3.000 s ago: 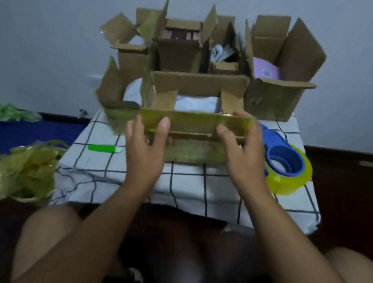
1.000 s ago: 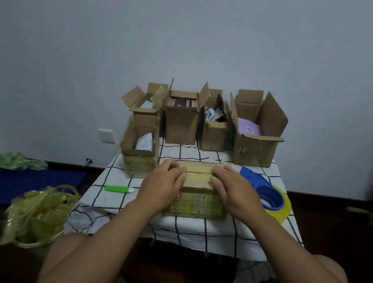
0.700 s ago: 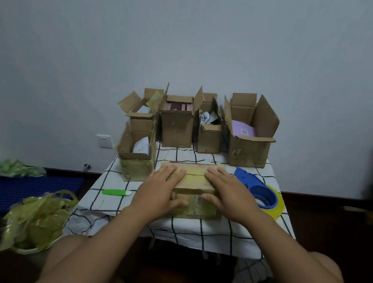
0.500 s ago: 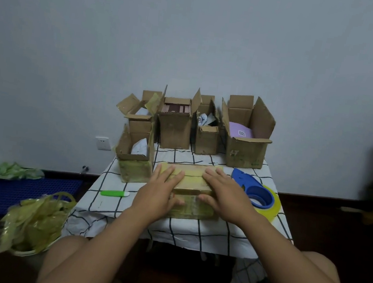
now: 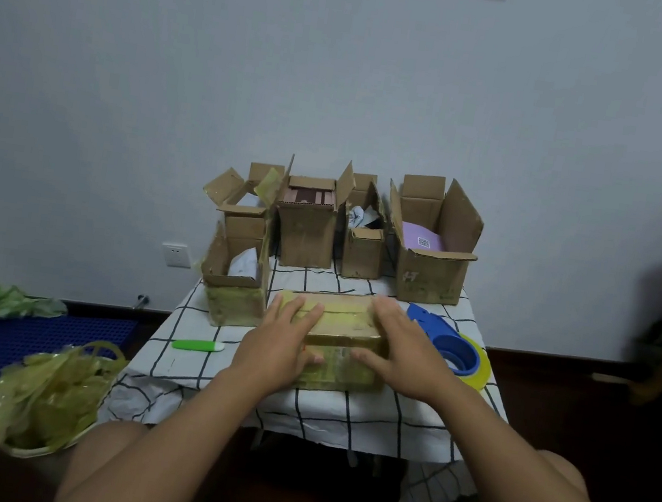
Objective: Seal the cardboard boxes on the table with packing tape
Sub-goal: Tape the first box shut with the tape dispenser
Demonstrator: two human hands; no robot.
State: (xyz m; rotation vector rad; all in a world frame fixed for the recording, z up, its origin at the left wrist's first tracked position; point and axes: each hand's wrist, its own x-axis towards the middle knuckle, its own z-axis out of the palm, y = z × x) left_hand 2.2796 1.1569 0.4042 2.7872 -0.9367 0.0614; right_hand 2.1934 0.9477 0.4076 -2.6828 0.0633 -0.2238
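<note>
Both my hands are flat on the closed cardboard box (image 5: 340, 339) at the near middle of the tabletop (image 5: 382, 422). Left hand (image 5: 278, 343) lies palm down, fingers spread over the box's left top and near edge, thumb hooked onto the front face. Right hand (image 5: 404, 352) mirrors it on the right end, fingers spread across the top, thumb on the front face. Neither hand pinches anything; both just press the flaps down. Box top looks yellowish and glossy, maybe old tape, hard to say in this light.

Just right of my right hand: blue tape dispenser (image 5: 446, 343) with a yellow tape roll (image 5: 478, 371), lying on the checked cloth, close to the wrist but I can't tell if it touches. Left of my left hand, apart from it: a green marker-like stick (image 5: 197, 345) lying flat. Beyond my left hand, just beside the held box: a small open box (image 5: 233, 284) with something white inside.

Beyond both hands, along the far edge: four more open boxes, flaps up, left one (image 5: 241, 212), tall one (image 5: 309, 226), narrow one (image 5: 362, 242), big one (image 5: 431, 265) with a purple item inside.

On the floor, down-left of my left forearm: a basket of crumpled yellow tape scraps (image 5: 45, 393).
</note>
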